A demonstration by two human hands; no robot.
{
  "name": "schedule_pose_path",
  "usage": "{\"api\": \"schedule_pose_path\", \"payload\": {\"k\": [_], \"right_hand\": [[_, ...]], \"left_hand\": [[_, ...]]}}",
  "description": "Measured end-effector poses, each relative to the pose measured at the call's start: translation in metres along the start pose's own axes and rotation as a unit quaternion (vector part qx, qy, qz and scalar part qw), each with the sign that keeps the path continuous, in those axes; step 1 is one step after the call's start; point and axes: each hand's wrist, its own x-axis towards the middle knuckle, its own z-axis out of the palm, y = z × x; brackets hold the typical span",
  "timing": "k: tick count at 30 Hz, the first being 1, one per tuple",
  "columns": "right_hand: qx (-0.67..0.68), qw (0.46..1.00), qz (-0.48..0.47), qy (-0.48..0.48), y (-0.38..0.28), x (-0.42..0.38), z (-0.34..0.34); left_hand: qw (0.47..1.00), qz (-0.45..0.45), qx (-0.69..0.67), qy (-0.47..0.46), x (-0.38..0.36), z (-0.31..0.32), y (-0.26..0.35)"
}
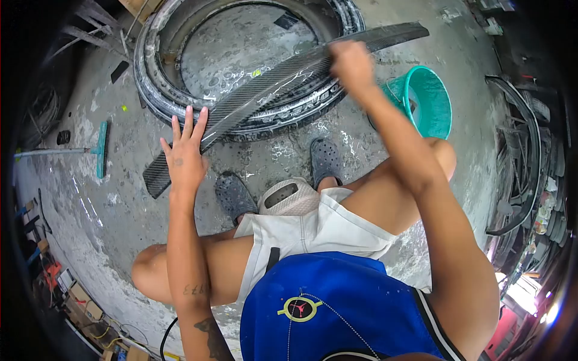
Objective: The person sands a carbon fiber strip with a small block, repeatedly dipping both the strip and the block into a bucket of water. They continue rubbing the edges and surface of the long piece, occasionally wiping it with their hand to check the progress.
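A long, curved strip with a dark carbon-fibre weave (265, 90) lies slantwise across a stack of tires (150, 78). Its lower left end reaches past the tires, over the wet floor. My left hand (185, 150) rests on the strip near that end, fingers spread. Farther along, toward the upper right, my right hand (352, 65) is on the strip's surface, blurred by motion, its fingers curled. Whatever may be under those fingers is hidden.
A teal bucket (428, 102) stands right of the tires. My feet in grey clogs (235, 195) are below the strip, beside a pale perforated stool (289, 197). A teal-headed floor squeegee (102, 149) lies left. Curved dark parts (533, 150) line the right side.
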Motion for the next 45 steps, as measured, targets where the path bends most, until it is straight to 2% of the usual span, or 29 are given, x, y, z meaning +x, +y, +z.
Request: {"api": "schedule_pose_path", "payload": {"k": [1, 2, 3, 6, 8, 9, 11, 13, 14, 15, 17, 18, 20, 21, 23, 25, 26, 27, 29, 31, 33, 35, 36, 38, 39, 40, 41, 43, 45], "right_hand": [[-0.005, 0.991, 0.131, -0.008, 0.032, 0.008, 0.001], [-0.010, 0.981, 0.188, 0.047, 0.071, 0.013, 0.018], [0.001, 0.964, 0.265, 0.037, 0.068, 0.021, 0.010], [-0.095, 0.975, 0.200, 0.015, -0.004, 0.008, 0.015], [0.023, 0.998, 0.054, 0.031, -0.067, -0.009, 0.005], [0.061, 0.992, -0.011, 0.109, -0.080, -0.014, 0.013], [0.060, 0.996, -0.040, 0.043, -0.041, -0.012, -0.001], [-0.035, 0.994, 0.091, -0.048, 0.023, 0.008, -0.003], [-0.030, 0.985, 0.169, -0.030, 0.058, 0.015, 0.005], [-0.052, 0.971, 0.231, -0.006, 0.061, 0.022, -0.001], [-0.140, 0.971, 0.190, -0.038, 0.026, 0.017, 0.005], [-0.138, 0.979, 0.151, -0.016, -0.001, 0.012, 0.015], [-0.031, 0.998, 0.053, -0.028, -0.074, -0.004, 0.003], [0.034, 0.998, -0.019, 0.057, -0.096, -0.014, 0.006], [0.110, 0.988, -0.073, 0.082, -0.073, -0.015, 0.007], [0.062, 0.991, -0.027, 0.114, -0.016, -0.013, 0.010], [0.002, 0.993, 0.106, 0.057, 0.011, -0.008, 0.008], [0.049, 0.978, 0.185, 0.085, 0.045, -0.001, 0.016], [-0.006, 0.960, 0.268, 0.088, 0.049, 0.007, 0.011], [-0.031, 0.971, 0.195, 0.135, -0.009, 0.001, 0.010], [0.083, 0.992, -0.008, 0.094, -0.086, -0.013, -0.010], [0.143, 0.981, -0.047, 0.119, -0.110, -0.029, -0.008], [0.117, 0.984, -0.049, 0.127, -0.087, -0.025, -0.004], [0.043, 0.987, 0.022, 0.155, -0.028, -0.010, 0.008], [-0.007, 0.981, 0.100, 0.166, 0.011, 0.000, 0.019], [-0.018, 0.970, 0.190, 0.153, 0.036, 0.007, 0.015], [-0.026, 0.956, 0.245, 0.160, 0.041, 0.017, 0.003], [-0.051, 0.968, 0.230, 0.088, 0.022, 0.017, 0.001], [0.002, 0.989, 0.107, 0.105, -0.038, 0.002, 0.003]], "left_hand": [[1.000, 0.005, 0.002, 0.014, 0.000, -0.001, 0.000], [1.000, 0.001, 0.005, 0.009, 0.001, -0.003, 0.002], [1.000, 0.001, 0.004, 0.014, 0.002, -0.003, 0.001], [1.000, -0.010, -0.010, 0.004, 0.004, -0.002, 0.002], [1.000, -0.020, -0.003, -0.021, 0.005, -0.005, 0.002], [0.999, -0.023, -0.005, -0.024, 0.006, -0.005, 0.002], [1.000, -0.004, -0.010, -0.005, 0.002, -0.006, 0.001], [1.000, -0.010, -0.010, 0.000, 0.003, -0.005, 0.002], [1.000, -0.012, 0.000, -0.004, 0.003, -0.003, 0.001], [1.000, -0.012, 0.011, -0.007, 0.004, -0.002, 0.001], [1.000, -0.013, 0.011, -0.004, 0.005, -0.001, -0.001], [1.000, -0.014, 0.009, -0.012, 0.004, -0.001, 0.000], [1.000, -0.016, 0.004, -0.012, 0.004, -0.004, 0.003], [1.000, -0.019, 0.004, -0.016, 0.004, -0.005, 0.002], [1.000, -0.015, -0.005, -0.015, 0.003, -0.007, 0.003], [1.000, -0.017, -0.015, -0.009, 0.003, -0.010, 0.000], [0.999, -0.010, -0.032, -0.023, 0.004, -0.012, -0.002], [0.998, -0.002, -0.050, -0.035, 0.005, -0.017, -0.002], [0.997, -0.014, -0.053, -0.059, 0.007, -0.029, 0.000], [0.984, -0.008, -0.154, -0.092, 0.011, -0.029, -0.011], [0.981, 0.007, -0.167, -0.096, 0.017, -0.026, -0.020], [0.976, 0.029, -0.188, -0.106, 0.016, -0.021, -0.026], [0.975, 0.044, -0.196, -0.099, 0.017, -0.013, -0.031], [0.968, 0.024, -0.220, -0.122, 0.019, -0.022, -0.026], [0.959, 0.011, -0.243, -0.143, 0.018, -0.027, -0.022], [0.973, 0.018, -0.194, -0.125, 0.016, -0.028, -0.020], [0.973, 0.021, -0.191, -0.124, 0.016, -0.027, -0.023], [0.958, 0.019, -0.239, -0.160, 0.020, -0.027, -0.025], [0.951, -0.015, -0.245, -0.187, 0.019, -0.042, -0.014]]}}
